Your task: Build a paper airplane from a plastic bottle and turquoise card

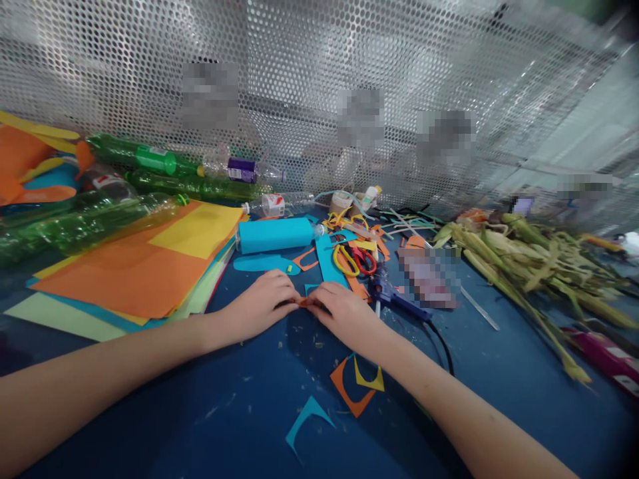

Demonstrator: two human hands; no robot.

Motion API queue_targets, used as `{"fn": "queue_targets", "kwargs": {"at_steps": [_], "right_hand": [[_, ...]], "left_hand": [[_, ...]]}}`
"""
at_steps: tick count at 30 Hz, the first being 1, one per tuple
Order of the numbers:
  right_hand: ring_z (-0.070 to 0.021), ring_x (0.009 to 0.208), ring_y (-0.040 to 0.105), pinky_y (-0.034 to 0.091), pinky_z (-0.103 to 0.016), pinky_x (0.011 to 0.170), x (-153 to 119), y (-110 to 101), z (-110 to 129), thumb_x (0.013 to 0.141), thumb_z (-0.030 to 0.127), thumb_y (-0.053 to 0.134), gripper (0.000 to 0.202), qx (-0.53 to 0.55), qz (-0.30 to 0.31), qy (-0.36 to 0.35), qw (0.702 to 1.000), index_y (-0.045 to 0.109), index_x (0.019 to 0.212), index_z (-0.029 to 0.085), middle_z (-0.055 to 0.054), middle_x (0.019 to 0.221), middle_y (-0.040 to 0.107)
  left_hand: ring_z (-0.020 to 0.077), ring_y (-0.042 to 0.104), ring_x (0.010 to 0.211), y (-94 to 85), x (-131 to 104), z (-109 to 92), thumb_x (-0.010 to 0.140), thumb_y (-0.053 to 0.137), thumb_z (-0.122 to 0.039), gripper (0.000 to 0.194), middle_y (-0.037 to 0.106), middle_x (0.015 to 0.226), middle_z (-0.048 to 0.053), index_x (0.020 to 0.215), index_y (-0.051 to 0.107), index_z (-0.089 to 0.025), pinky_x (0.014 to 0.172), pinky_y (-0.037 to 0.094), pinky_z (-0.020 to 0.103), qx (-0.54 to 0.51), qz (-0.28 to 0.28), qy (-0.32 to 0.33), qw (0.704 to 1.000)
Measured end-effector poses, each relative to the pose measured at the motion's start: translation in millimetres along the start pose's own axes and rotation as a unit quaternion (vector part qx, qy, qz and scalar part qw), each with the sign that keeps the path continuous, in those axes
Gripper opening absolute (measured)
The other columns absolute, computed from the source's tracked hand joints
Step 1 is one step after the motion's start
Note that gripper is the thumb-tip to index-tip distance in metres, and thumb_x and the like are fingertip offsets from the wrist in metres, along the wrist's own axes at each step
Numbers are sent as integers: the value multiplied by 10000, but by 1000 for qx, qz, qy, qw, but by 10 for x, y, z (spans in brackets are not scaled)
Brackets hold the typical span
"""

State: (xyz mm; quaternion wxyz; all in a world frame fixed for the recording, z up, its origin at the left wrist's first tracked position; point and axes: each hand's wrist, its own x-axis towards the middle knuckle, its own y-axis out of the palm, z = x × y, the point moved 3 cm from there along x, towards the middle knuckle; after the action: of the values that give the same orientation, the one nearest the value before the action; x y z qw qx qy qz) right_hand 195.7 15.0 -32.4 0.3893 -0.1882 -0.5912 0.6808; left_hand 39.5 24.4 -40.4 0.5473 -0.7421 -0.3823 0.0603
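My left hand [267, 303] and my right hand [344, 313] meet over the blue table, fingertips pinched on a small piece of orange paper [303, 303] between them. Most of the piece is covered by my fingers. Just beyond lie a blue paper cutout [264, 263] and a bottle wrapped in blue paper [274, 235], on its side. Past my right hand are scissors with yellow handles [345, 261], scissors with red handles [367, 261] and a dark blue glue gun [399, 296] with a black cord.
Stacked coloured paper [114, 269] lies at left, with green plastic bottles [84, 223] behind it. Dry corn husks [539, 259] are heaped at right. Nearer me are orange [347, 392] and blue paper scraps [304, 419]. A perforated metal screen [309, 66] stands across the back.
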Motion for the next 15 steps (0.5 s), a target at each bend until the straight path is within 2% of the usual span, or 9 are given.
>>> {"fn": "queue_targets", "kwargs": {"at_steps": [6, 15], "right_hand": [[-178, 826, 550, 454, -299, 722, 2, -2, 12, 847, 190, 517, 61, -18, 2, 2, 1000, 573, 844, 165, -40, 821, 611], [-161, 830, 555, 443, -277, 740, -6, 1, -37, 844, 176, 522, 79, 5, 2, -3, 1000, 601, 846, 171, -34, 816, 610]], "left_hand": [[175, 488, 871, 2, -10, -28, 891, 436, -223, 165, 574, 854, 36, 874, 590, -164, 807, 385, 326, 33, 9, 6, 999], [161, 500, 860, 19, -21, 3, 890, 442, -210, 146, 577, 844, 30, 914, 578, -164, 791, 390, 302, 16, -4, 18, 1000]]}}
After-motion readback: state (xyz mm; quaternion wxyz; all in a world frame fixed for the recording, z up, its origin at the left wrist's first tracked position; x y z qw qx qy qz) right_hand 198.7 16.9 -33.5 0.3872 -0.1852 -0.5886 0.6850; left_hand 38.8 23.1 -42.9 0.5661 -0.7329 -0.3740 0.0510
